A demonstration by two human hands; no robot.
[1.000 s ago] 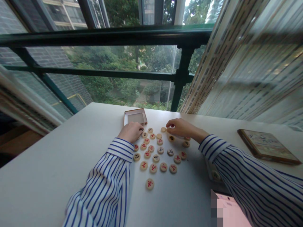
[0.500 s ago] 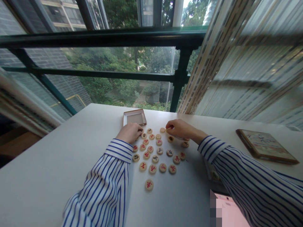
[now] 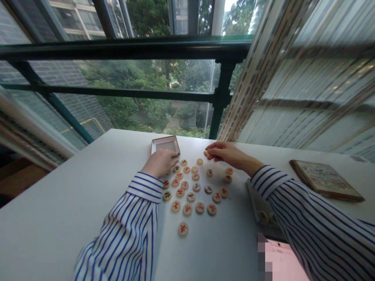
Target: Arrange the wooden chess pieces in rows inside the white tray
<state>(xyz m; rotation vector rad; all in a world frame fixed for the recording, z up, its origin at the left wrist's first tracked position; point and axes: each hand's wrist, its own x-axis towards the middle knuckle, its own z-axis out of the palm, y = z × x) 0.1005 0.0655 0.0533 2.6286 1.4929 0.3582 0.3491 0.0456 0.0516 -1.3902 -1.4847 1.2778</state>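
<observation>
Several round wooden chess pieces [image 3: 191,196] with red or black characters lie face up on the white table [image 3: 58,210]. My left hand [image 3: 160,162] rests curled on the pieces at the group's left edge, just below a small open brown box [image 3: 165,145]. My right hand [image 3: 224,152] is lifted a little above the table at the group's far right, its fingertips pinching one pale piece [image 3: 206,153]. A blank-faced piece [image 3: 199,161] lies just below that hand. One piece [image 3: 183,228] lies apart, nearest to me.
A flat brown box lid [image 3: 325,179] with a picture lies at the right. A white tray [image 3: 259,207] shows beside my right sleeve. A pink pixelated patch [image 3: 278,261] sits at the bottom right. A dark railing [image 3: 123,48] and a striped curtain [image 3: 307,78] stand behind the table.
My right hand has risen off the table and moved back with a pale piece pinched in its fingertips, uncovering two pieces beneath it. My left hand has hardly moved.
</observation>
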